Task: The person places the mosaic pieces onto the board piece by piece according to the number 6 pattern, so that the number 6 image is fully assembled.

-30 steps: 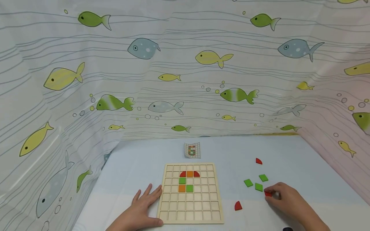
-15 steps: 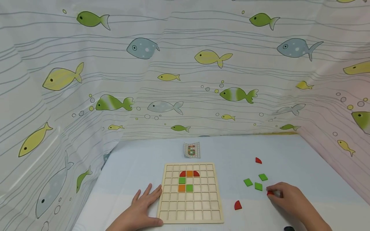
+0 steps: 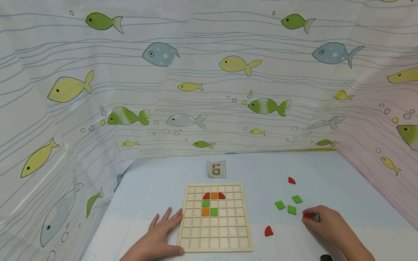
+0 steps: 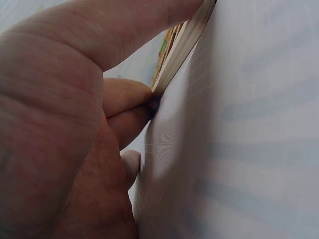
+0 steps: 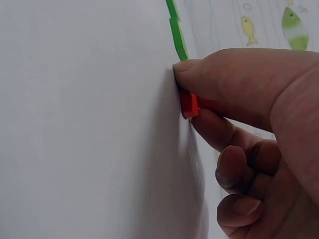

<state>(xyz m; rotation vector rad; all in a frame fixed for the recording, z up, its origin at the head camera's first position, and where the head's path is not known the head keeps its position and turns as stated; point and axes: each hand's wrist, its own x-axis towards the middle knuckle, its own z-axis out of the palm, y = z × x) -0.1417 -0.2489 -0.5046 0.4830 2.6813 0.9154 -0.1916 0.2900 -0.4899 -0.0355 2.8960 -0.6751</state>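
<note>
A square wooden grid board (image 3: 232,226) lies on the table, with red, orange and green tiles set in several of its upper cells. My left hand (image 3: 160,232) lies along its left side, fingers spread and fairly straight. In the left wrist view the thumb (image 4: 144,25) reaches the board's edge (image 4: 182,55). To the right of the board, my right hand (image 3: 326,221) pinches a small red tile (image 5: 188,103) between thumb and finger, close to the tabletop; the fingers cover much of its shape. Three green square tiles (image 3: 292,210) lie just left of that hand.
Two loose red quarter-round tiles lie on the table: one tile (image 3: 269,231) near the board's right side, another tile (image 3: 291,180) farther back. A small pattern card (image 3: 216,169) sits behind the board. Fish-printed cloth (image 3: 209,108) hangs around the table; a dark object (image 3: 326,257) shows at the bottom edge.
My right hand has shifted slightly right, away from the green tiles, with the red tile held in its fingers. My left hand has stayed at the board's side.
</note>
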